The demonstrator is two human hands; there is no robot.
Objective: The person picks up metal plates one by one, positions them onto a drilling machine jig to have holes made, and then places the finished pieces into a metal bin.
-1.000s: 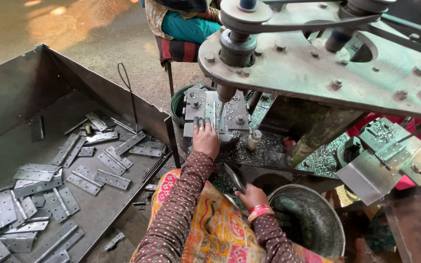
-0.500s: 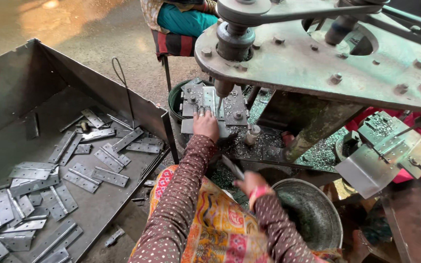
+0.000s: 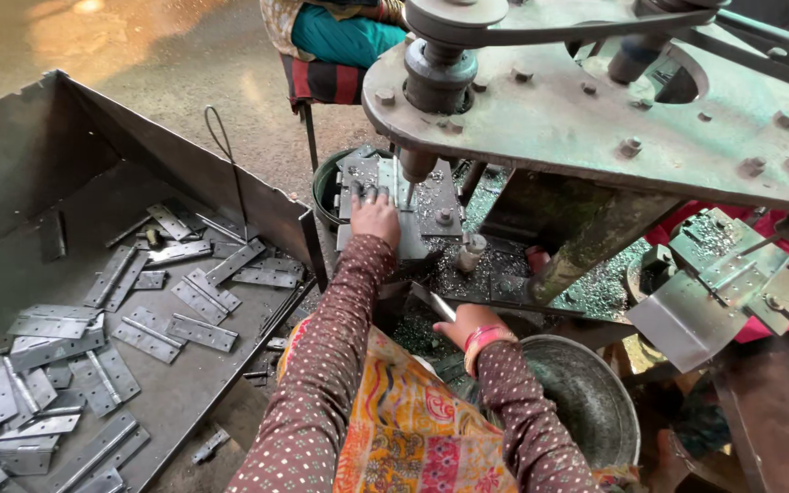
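Head view, near to far as I read it. Nearest: right hand (image 3: 464, 321) by rim of round metal pan (image 3: 595, 402), fingers closed round thin flat metal strip (image 3: 433, 300) angled up-left. Left of me: big sheet-metal tray (image 3: 11, 173) strewn with grey hinges (image 3: 201, 332). Farther: left hand (image 3: 375, 217) flat, palm down, fingers spread on hinge plate (image 3: 367, 179) lying on press bed (image 3: 431, 215), not clasping it; drill bit (image 3: 409, 187) just right of fingers. Metal swarf (image 3: 468, 274) around bed. Beyond: heavy machine arm (image 3: 595, 100), seated person's teal clothing (image 3: 340, 36).

Brown dotted sleeves (image 3: 326, 365) — red bangle (image 3: 483, 336)
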